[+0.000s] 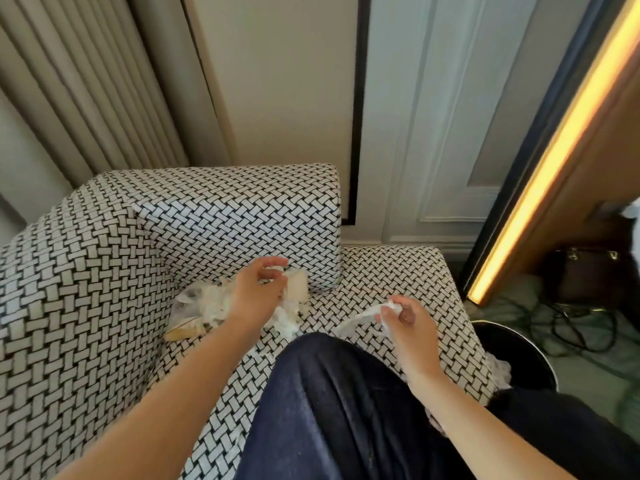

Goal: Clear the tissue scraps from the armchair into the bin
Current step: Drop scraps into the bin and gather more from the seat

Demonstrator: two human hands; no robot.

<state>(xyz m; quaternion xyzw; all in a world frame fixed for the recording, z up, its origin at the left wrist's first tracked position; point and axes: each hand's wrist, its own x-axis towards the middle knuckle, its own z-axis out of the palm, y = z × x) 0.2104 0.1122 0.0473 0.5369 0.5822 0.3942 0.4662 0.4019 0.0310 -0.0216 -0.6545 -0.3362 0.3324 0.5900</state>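
Observation:
The armchair (104,289) is covered in a black-and-white woven pattern. A heap of white tissue scraps (207,303) lies in the seat's back corner, mixed with clear plastic wrapping. My left hand (258,289) reaches over this heap and its curled fingers hold a pale tissue wad (296,284). My right hand (405,323) is above the seat's right side and pinches a long white tissue strip (363,317) that trails to the left. The black round bin (519,355) stands on the floor right of the chair, with white tissue (500,368) at its rim.
My knee in dark blue trousers (332,410) rests on the seat front. A matching cushion (242,230) leans on the chair back. Dark cables (581,327) and a dark bag (588,275) lie on the floor beyond the bin, beside a lit vertical lamp strip (554,150).

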